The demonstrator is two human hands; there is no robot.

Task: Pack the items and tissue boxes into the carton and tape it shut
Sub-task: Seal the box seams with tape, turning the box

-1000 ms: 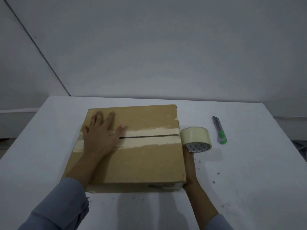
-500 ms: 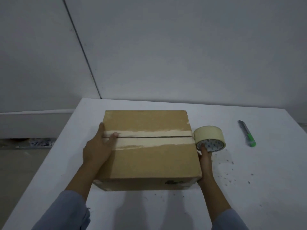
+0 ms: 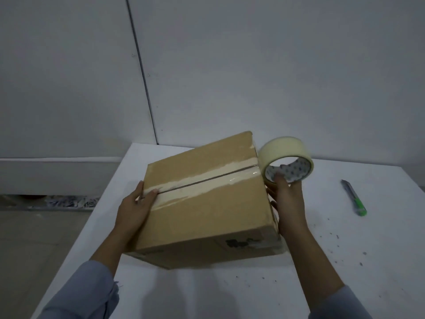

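The brown carton (image 3: 207, 217) sits closed on the white table (image 3: 230, 293), turned at an angle. Clear tape (image 3: 230, 180) runs along its top seam, over torn pale strips. My left hand (image 3: 135, 208) grips the carton's left edge, thumb on top at the seam's end. My right hand (image 3: 287, 203) holds the beige tape roll (image 3: 285, 148) at the carton's right edge, with one finger inside the core and the other fingers against the carton's right side. The contents are hidden inside.
A green and grey utility knife (image 3: 354, 198) lies on the table to the right. Dark specks dot the table near it. The table's left edge (image 3: 92, 215) drops to the floor. A white wall stands close behind.
The carton has turned counterclockwise, its right end now farther from me. My left hand slid from the top to the left edge. The tape roll rose with my right hand.
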